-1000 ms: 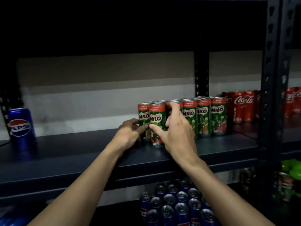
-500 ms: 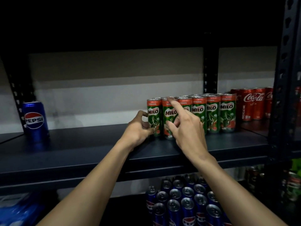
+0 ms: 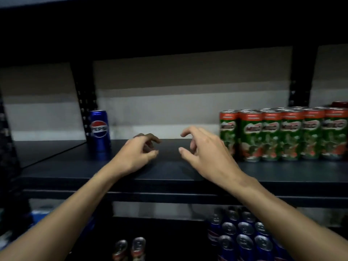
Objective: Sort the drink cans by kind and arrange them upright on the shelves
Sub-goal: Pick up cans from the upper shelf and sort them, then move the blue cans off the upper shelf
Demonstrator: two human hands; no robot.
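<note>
Several green Milo cans (image 3: 282, 134) stand upright in a tight block at the right of the dark shelf (image 3: 169, 172). A single blue Pepsi can (image 3: 99, 131) stands upright at the shelf's left, next to a rear post. My left hand (image 3: 137, 153) and my right hand (image 3: 203, 149) hover over the bare middle of the shelf, fingers loosely curled, holding nothing. My right hand is just left of the Milo block and apart from it. The view is blurred.
On the lower level several blue Pepsi cans (image 3: 244, 236) stand packed at the right, and two more can tops (image 3: 130, 247) show near the middle. Black perforated posts (image 3: 85, 102) rise at the back. A red can edge (image 3: 339, 104) peeks in behind the Milo cans.
Both hands have let go of the Milo cans and drawn left to the middle of the shelf. The view has swung left, so the Milo block sits further right.
</note>
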